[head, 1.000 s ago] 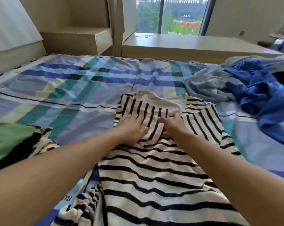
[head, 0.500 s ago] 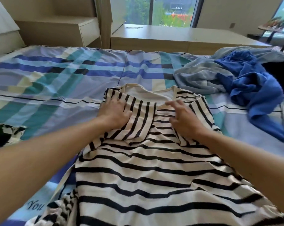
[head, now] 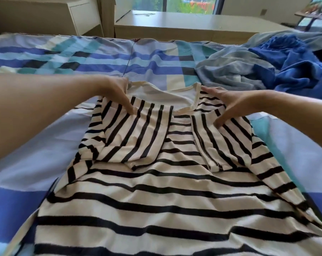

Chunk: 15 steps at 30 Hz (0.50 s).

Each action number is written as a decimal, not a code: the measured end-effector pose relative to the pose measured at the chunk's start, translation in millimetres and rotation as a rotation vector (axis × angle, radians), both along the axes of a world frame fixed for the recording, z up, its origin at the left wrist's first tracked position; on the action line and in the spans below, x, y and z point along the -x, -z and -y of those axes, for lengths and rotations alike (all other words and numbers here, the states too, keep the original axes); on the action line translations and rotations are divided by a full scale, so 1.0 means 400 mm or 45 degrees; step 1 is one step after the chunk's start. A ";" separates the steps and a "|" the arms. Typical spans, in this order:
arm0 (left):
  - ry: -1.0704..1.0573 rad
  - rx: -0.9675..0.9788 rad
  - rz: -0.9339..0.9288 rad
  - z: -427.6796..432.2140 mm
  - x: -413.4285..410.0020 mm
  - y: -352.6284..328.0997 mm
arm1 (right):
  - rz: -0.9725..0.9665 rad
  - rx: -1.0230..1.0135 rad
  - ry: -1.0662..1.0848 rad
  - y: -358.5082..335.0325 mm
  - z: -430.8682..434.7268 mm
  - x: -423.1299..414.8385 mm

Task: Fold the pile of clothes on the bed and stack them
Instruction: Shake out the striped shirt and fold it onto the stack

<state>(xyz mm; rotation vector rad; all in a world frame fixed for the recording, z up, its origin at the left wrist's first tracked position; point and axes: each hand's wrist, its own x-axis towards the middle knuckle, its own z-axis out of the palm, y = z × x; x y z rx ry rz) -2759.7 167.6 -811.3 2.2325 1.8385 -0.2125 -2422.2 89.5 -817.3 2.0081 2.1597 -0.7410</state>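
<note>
striped shirt (head: 156, 182): lay flat on bed (head: 36, 145), frame centre. left hand (head: 117, 95), right hand (head: 224, 104): open, fingers pressing folded-in sleeves. risk: sleeves springing open if released unevenly.

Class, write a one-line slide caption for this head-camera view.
Both hands, left and right, press the folded-in sleeves of a striped shirt flat on a checked bedsheet.

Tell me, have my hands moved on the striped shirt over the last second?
Yes. The left hand and right hand have spread apart from the chest to either side of the striped shirt's neckline.
</note>
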 end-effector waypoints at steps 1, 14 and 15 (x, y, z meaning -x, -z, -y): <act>-0.013 0.001 -0.026 0.000 -0.001 -0.001 | 0.021 -0.037 -0.011 0.006 0.001 0.014; 0.376 0.014 -0.192 0.089 -0.012 -0.042 | 0.547 -0.039 -0.177 -0.058 0.000 0.113; 0.368 0.030 -0.180 0.085 -0.010 -0.044 | 0.513 -0.038 -0.160 -0.065 -0.004 0.108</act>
